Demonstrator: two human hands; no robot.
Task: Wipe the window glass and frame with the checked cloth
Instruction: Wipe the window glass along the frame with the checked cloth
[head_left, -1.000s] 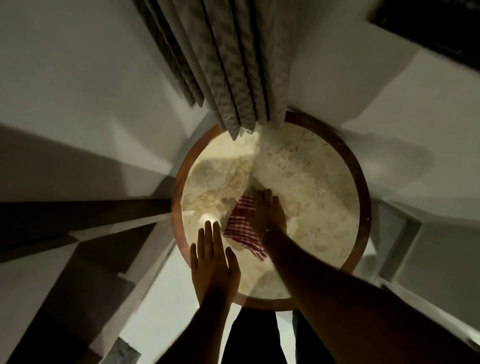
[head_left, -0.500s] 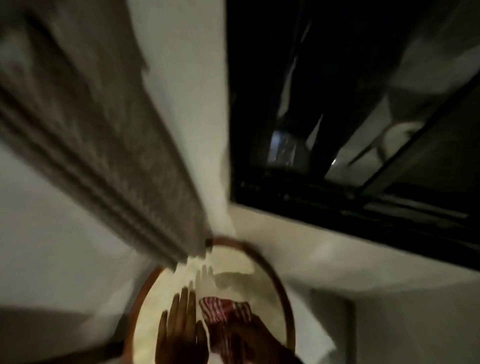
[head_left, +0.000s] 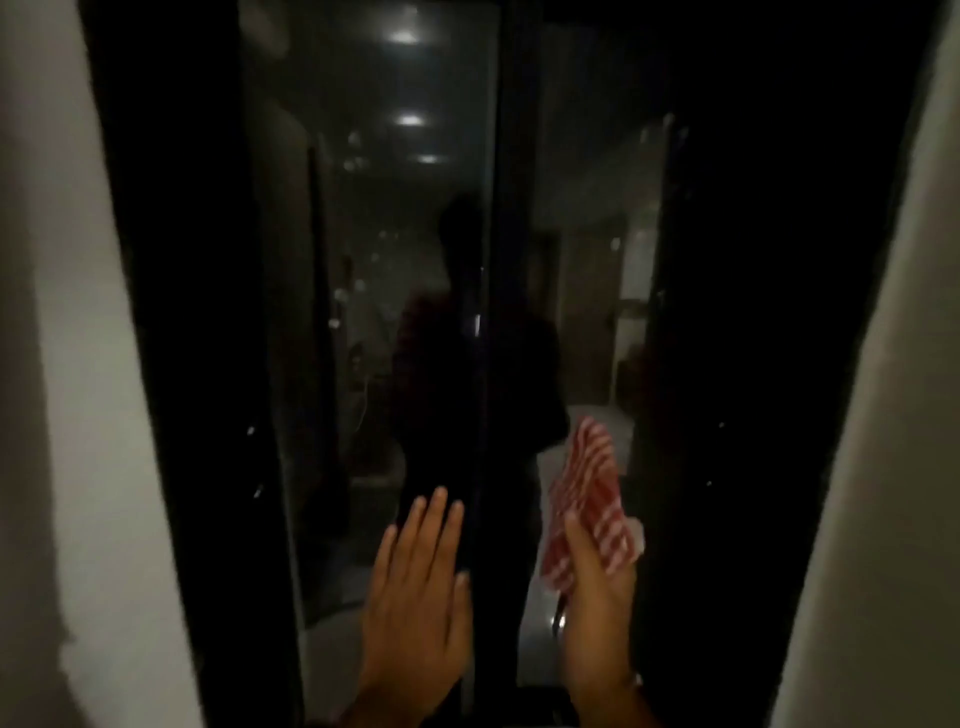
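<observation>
A tall dark window fills the view, its glass (head_left: 374, 291) showing dim reflections of ceiling lights and a person's silhouette. A black frame (head_left: 182, 312) surrounds it, with a vertical bar (head_left: 496, 260) down the middle. My right hand (head_left: 597, 613) holds the red-and-white checked cloth (head_left: 589, 499) raised in front of the right pane, low down. My left hand (head_left: 415, 592) is flat, fingers together and extended, at the lower part of the left pane beside the middle bar. Whether either hand touches the glass I cannot tell.
White wall (head_left: 67, 415) flanks the window on the left, and more white wall (head_left: 883, 467) on the right. The scene is dim.
The view swung up from the round table to the window. My right hand lifted the checked cloth off the table to the glass; my left hand rose with it.
</observation>
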